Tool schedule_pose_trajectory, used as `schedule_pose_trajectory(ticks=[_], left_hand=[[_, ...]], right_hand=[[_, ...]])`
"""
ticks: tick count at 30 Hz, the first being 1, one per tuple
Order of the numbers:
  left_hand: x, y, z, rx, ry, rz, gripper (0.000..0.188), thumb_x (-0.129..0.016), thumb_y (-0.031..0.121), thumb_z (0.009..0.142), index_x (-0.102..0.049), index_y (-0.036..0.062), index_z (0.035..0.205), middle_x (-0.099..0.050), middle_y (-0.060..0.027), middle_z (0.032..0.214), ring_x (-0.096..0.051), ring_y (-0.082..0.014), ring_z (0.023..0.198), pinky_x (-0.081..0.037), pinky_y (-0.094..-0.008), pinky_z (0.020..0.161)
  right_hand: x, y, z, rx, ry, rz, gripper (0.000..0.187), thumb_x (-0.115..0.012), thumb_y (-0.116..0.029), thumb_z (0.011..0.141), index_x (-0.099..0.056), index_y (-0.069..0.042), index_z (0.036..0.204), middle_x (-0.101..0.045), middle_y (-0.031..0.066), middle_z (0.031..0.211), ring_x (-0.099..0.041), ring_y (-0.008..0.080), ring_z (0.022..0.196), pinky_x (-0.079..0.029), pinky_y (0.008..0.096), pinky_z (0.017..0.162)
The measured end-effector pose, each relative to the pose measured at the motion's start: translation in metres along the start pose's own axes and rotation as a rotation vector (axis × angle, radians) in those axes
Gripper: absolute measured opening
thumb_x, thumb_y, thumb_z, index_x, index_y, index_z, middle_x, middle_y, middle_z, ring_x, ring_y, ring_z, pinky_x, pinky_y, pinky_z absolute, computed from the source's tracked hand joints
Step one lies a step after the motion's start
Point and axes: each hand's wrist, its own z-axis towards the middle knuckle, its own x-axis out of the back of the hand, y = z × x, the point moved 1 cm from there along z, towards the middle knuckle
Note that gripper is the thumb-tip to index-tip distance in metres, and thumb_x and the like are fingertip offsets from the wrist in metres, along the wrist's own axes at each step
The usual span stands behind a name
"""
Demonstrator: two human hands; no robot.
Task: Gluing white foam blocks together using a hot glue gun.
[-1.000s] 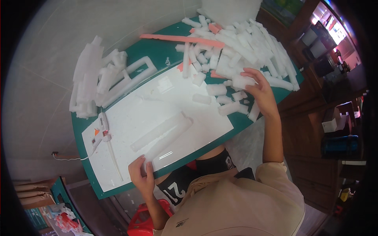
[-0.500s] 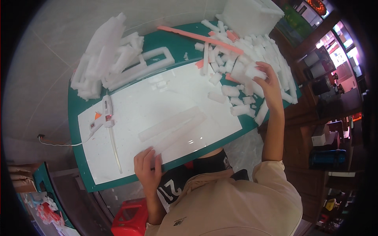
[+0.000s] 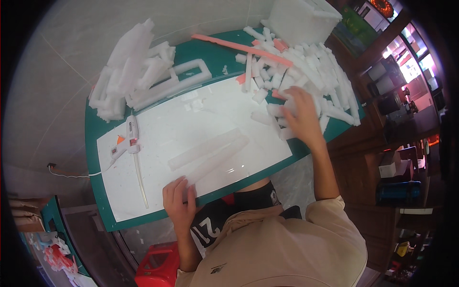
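Note:
Two long white foam strips point(image 3: 205, 149) lie close together, slanting across the white board point(image 3: 158, 191). My left hand point(image 3: 179, 198) rests at the board's near edge by the strips' lower left end, its fingers loosely bent and a little apart, holding nothing I can see. Over the pile of foam offcuts on the right is my right hand point(image 3: 306, 119). Its thumb and fingers are around a white foam piece point(image 3: 289, 104), which the hand partly hides. Loose foam pieces point(image 3: 260, 118) lie just left of that hand.
A white glue gun point(image 3: 131, 136) with a clear glue stick lies on the board's left, its cord running off the table. Foam frames point(image 3: 191, 71) and sheets stand at the back left. A long pink foam strip point(image 3: 239, 46) and a big foam block point(image 3: 303, 21) are behind the pile.
My right hand has moved left and nearer to me over the pile, its fingers now pointing more to the left. My left hand and the two foam strips have stayed in place.

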Motion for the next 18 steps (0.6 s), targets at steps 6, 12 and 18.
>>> schedule_pose_trajectory(ticks=[6,12,18], left_hand=[[-0.001,-0.001,0.000,-0.011,0.016,0.025,0.022,-0.070,0.001,0.079,-0.065,-0.0002,0.100,-0.067,-0.0151,0.106,-0.061,-0.0340,0.097,-0.049,-0.0416,0.083],[-0.002,0.000,0.001,0.002,0.023,0.003,0.023,-0.070,0.001,0.079,-0.065,0.0001,0.101,-0.067,-0.0146,0.106,-0.062,-0.0338,0.097,-0.050,-0.0415,0.084],[0.000,0.000,0.000,-0.004,0.028,0.011,0.023,-0.070,0.001,0.078,-0.065,0.0000,0.101,-0.067,-0.0145,0.106,-0.062,-0.0337,0.096,-0.050,-0.0413,0.084]], right_hand=[[-0.029,-0.004,0.010,0.137,-0.412,0.049,0.014,-0.069,-0.010,0.081,-0.066,-0.004,0.094,-0.066,0.0144,0.099,-0.058,0.0354,0.107,-0.040,0.0421,0.101],[-0.025,0.019,0.058,0.010,-0.396,0.297,0.021,-0.064,-0.011,0.086,-0.067,-0.001,0.104,-0.067,0.0157,0.098,-0.062,0.0316,0.097,-0.048,0.0353,0.087],[-0.028,0.028,0.070,0.015,-0.559,0.318,0.028,-0.059,-0.014,0.092,-0.064,-0.001,0.116,-0.065,0.0138,0.106,-0.062,0.0233,0.090,-0.050,0.0336,0.081]])
